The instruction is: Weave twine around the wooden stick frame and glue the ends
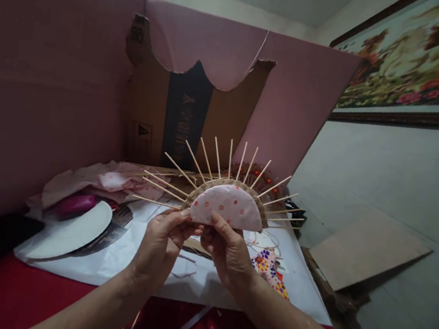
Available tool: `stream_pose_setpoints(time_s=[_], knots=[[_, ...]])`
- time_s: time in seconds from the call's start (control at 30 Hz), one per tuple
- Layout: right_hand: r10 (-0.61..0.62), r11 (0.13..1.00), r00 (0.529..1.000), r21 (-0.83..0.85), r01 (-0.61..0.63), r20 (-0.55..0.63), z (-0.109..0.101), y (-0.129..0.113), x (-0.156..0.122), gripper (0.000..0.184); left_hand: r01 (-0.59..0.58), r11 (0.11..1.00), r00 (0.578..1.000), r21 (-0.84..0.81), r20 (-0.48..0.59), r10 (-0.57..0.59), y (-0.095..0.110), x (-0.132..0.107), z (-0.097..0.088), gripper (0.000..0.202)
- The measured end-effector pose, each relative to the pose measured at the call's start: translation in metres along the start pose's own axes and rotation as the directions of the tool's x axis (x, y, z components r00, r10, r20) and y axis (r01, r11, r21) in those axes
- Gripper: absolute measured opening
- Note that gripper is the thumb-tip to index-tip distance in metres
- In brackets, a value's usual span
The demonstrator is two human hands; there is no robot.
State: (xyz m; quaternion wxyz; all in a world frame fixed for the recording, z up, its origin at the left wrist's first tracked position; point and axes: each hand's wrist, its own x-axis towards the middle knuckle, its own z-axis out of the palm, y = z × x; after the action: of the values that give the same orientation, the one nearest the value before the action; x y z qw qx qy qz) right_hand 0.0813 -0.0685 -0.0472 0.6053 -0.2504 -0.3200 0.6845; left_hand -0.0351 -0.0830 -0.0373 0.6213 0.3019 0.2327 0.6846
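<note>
Both my hands hold up a half-round craft piece (227,205) above the table: pale pink dotted fabric edged with brown braid, with several thin wooden sticks fanning out from its rim. My left hand (164,240) grips its lower left edge, thumb on the fabric. My right hand (228,252) pinches the lower middle edge, thumb pressed on the front. Both hands are closed on the piece.
A white sheet (123,259) covers a red table (13,294). On it lie a white half-disc (75,230), a pink tool (76,204), pink fabric scraps (100,181) and flowered fabric (267,269). Behind stands a cardboard box (185,114) draped in pink. A cardboard sheet (367,248) lies on the right.
</note>
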Motion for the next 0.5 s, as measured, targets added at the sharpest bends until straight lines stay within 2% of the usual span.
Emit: stream_pose_setpoints(time_s=[0.23,0.5], knots=[[0.026,1.000,1.000,0.008,-0.026,-0.011,0.0011,-0.0009,-0.0008,0.026,0.010,0.999,1.000,-0.045,-0.013,-0.010,-0.0005,-0.0002,0.0008,0.006],[0.031,0.999,0.999,0.016,-0.030,-0.020,-0.0002,-0.0010,-0.0002,0.025,0.023,0.999,1.000,-0.047,0.021,-0.022,-0.0027,0.0016,-0.0019,0.006]])
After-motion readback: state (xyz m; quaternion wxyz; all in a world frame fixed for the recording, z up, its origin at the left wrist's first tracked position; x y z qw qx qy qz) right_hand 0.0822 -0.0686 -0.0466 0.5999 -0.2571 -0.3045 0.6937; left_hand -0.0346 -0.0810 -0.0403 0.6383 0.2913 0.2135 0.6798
